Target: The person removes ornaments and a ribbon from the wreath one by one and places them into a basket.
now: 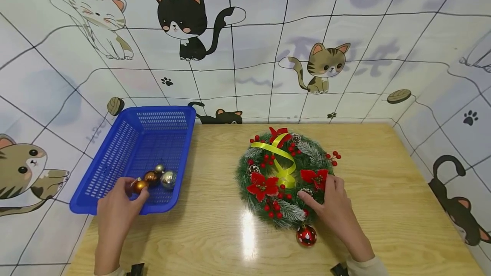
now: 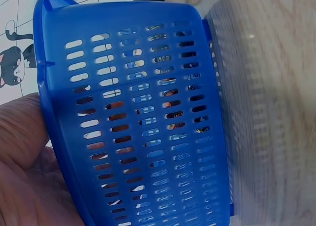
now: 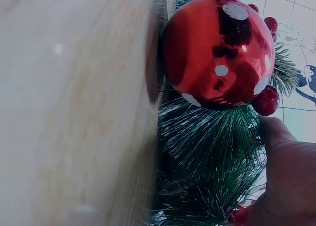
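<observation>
Orange bauble (image 1: 140, 187): left fingers (image 1: 125, 182) pinching it, right fingers (image 1: 336, 186) gripping wreath (image 1: 287, 208), head view; left wrist: mostly basket (image 2: 123, 16).

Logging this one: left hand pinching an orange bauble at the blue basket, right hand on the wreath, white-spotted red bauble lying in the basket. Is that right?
Not quite: the white-spotted red bauble isn't in the blue basket; the head view shows it at the near edge of the wreath. The rest stands.
</observation>
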`<state>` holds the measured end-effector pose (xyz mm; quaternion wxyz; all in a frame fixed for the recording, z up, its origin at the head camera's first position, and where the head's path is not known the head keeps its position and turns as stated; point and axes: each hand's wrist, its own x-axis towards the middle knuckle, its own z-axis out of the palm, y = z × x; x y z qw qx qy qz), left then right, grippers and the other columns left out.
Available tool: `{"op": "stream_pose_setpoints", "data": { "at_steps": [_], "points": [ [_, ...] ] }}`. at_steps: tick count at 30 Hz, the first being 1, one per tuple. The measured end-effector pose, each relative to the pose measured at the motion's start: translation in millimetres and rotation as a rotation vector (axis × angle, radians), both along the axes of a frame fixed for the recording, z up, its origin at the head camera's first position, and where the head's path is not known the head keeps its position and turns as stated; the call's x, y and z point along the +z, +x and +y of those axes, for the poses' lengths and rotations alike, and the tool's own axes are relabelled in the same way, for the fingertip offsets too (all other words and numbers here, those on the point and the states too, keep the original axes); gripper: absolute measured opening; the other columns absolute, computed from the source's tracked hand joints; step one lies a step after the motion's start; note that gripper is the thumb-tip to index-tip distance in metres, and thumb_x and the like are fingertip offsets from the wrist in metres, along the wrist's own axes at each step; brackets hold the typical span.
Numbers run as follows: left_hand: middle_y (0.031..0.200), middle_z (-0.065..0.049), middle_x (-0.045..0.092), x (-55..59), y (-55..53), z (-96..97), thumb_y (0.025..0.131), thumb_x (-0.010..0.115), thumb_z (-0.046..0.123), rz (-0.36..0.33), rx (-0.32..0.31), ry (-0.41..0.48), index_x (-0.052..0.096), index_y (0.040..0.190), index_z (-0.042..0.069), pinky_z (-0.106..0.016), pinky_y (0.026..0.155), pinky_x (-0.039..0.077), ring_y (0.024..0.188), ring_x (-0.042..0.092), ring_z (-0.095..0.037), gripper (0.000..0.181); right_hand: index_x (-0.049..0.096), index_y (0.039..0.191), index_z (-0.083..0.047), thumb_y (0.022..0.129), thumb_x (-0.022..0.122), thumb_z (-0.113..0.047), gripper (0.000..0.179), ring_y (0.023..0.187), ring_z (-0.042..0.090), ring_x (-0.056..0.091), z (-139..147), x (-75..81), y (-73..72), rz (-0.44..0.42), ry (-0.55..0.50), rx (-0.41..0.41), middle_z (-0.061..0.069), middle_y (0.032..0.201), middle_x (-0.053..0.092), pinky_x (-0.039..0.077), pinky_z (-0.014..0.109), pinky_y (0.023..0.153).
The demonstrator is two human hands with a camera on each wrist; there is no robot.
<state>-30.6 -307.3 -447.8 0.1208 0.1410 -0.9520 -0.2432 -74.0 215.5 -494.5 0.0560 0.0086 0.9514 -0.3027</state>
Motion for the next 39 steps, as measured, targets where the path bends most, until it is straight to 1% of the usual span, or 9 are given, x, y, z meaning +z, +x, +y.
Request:
{"op": "stream_pose_setpoints", "data": {
  "at_steps": [5, 8, 11, 17, 20, 23, 27, 32, 39],
  "points": [
    [0.105, -0.029, 0.074, 2.8, -6.3, -5.6, 0.095, 0.078, 0.026, -0.102, -0.016, -0.041, 0.063, 0.124, -0.008, -0.072, 0.091, 0.041, 0.094, 0.068, -0.051, 0.047, 0.021, 0.161, 0.019, 0.1, 0.068, -0.067, 0.116, 0.135, 0.068, 0.042, 0, -0.7, 0.3, -0.012, 0.002, -0.003, 0.043, 0.158, 0.023, 0.038, 0.082, 0.104],
    [0.102, -0.027, 0.074, 3.6, -10.4, -8.7, 0.094, 0.077, 0.031, -0.155, -0.016, -0.067, 0.063, 0.12, -0.005, -0.069, 0.085, 0.044, 0.092, 0.068, -0.05, 0.046, 0.021, 0.161, 0.02, 0.1, 0.068, -0.068, 0.117, 0.135, 0.068, 0.042, 0, -1.1, -0.6, -0.009, 0.004, -0.001, 0.043, 0.157, 0.023, 0.038, 0.083, 0.104],
    [0.097, -0.024, 0.073, 3.9, -13.0, -10.3, 0.094, 0.076, 0.033, -0.188, -0.009, -0.075, 0.064, 0.117, -0.003, -0.063, 0.076, 0.045, 0.085, 0.068, -0.047, 0.044, 0.02, 0.16, 0.02, 0.1, 0.068, -0.068, 0.117, 0.134, 0.069, 0.042, 0, -0.6, -0.8, -0.008, 0.009, 0.002, 0.044, 0.157, 0.024, 0.038, 0.083, 0.103],
    [0.09, -0.02, 0.07, 5.0, -17.2, -10.9, 0.096, 0.074, 0.038, -0.237, -0.008, -0.075, 0.064, 0.119, -0.002, -0.054, 0.062, 0.045, 0.074, 0.064, -0.038, 0.047, 0.021, 0.16, 0.021, 0.1, 0.068, -0.067, 0.116, 0.136, 0.07, 0.039, 2, 1.3, -0.7, -0.01, 0.013, 0.002, 0.044, 0.157, 0.022, 0.035, 0.085, 0.104],
    [0.088, -0.018, 0.068, 6.5, -18.8, -12.1, 0.097, 0.073, 0.04, -0.268, -0.008, -0.074, 0.064, 0.119, -0.002, -0.051, 0.059, 0.044, 0.071, 0.062, -0.035, 0.048, 0.021, 0.16, 0.02, 0.1, 0.068, -0.067, 0.116, 0.136, 0.07, 0.038, 2, 0.5, -1.1, -0.011, 0.012, 0.003, 0.044, 0.157, 0.022, 0.034, 0.085, 0.104],
    [0.086, -0.017, 0.068, 8.2, -20.1, -14.2, 0.098, 0.071, 0.041, -0.299, -0.015, -0.07, 0.063, 0.119, -0.002, -0.05, 0.058, 0.044, 0.069, 0.061, -0.033, 0.049, 0.021, 0.16, 0.02, 0.1, 0.068, -0.067, 0.115, 0.137, 0.069, 0.038, 1, -0.3, -1.0, -0.013, 0.008, 0.001, 0.044, 0.157, 0.023, 0.033, 0.085, 0.105],
    [0.087, -0.019, 0.068, 8.6, -22.2, -16.5, 0.099, 0.069, 0.041, -0.32, -0.025, -0.067, 0.063, 0.118, -0.002, -0.052, 0.058, 0.046, 0.069, 0.061, -0.033, 0.048, 0.022, 0.16, 0.02, 0.1, 0.068, -0.067, 0.115, 0.137, 0.069, 0.038, 0, -0.2, -0.5, -0.014, 0.009, 0.0, 0.043, 0.157, 0.023, 0.033, 0.085, 0.105],
    [0.088, -0.02, 0.069, 6.5, -24.8, -18.3, 0.099, 0.069, 0.041, -0.317, -0.031, -0.068, 0.063, 0.117, -0.002, -0.052, 0.057, 0.046, 0.068, 0.061, -0.032, 0.048, 0.022, 0.159, 0.02, 0.101, 0.066, -0.067, 0.114, 0.138, 0.068, 0.037, 0, -0.3, -0.3, -0.016, 0.023, 0.006, 0.045, 0.157, 0.023, 0.033, 0.085, 0.105],
    [0.088, -0.022, 0.069, 5.6, -27.4, -19.0, 0.1, 0.07, 0.042, -0.318, -0.01, -0.067, 0.063, 0.119, -0.002, -0.055, 0.058, 0.048, 0.068, 0.062, -0.033, 0.049, 0.021, 0.16, 0.019, 0.102, 0.067, -0.064, 0.111, 0.131, 0.071, 0.042, -1, -1.1, 2.8, -0.013, 0.004, 0.009, 0.043, 0.154, 0.024, 0.039, 0.081, 0.103]
  ]
}}
